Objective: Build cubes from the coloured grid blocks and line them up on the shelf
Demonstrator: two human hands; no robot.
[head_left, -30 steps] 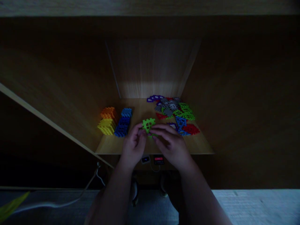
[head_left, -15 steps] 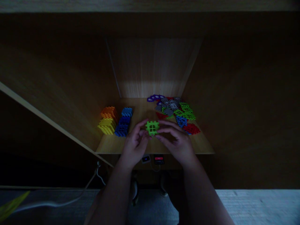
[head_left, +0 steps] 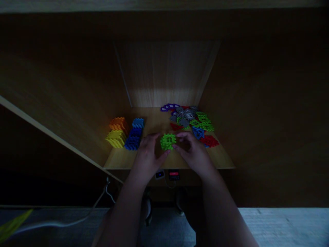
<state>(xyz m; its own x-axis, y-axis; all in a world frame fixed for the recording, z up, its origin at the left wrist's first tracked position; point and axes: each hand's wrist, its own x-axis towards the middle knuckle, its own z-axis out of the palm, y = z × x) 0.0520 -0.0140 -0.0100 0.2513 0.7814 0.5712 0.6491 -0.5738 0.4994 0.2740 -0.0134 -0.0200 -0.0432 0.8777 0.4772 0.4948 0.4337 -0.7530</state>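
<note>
Head view shows a stack of notched lime-green squares (head_left: 168, 141), its top pierced like a four-pane window, apparently resting on the wood-grained shelf (head_left: 153, 118) between both hands. The left hand (head_left: 147, 154) spreads wide around its left side; the right hand (head_left: 195, 152), thumb and fingers parted, reaches its right edge, grip unclear.

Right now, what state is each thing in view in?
Green pieces: stacked, between the hands
Left hand: open, fingers spread
Right hand: at the green pieces' right side, grip unclear
Yellow pieces: stacked
Orange pieces: stacked
Dark-blue pieces: stacked
Light-blue pieces: stacked
Gray pieces: loose, overlapping
Dark device: screen lit
White-edged device: display lit
</note>
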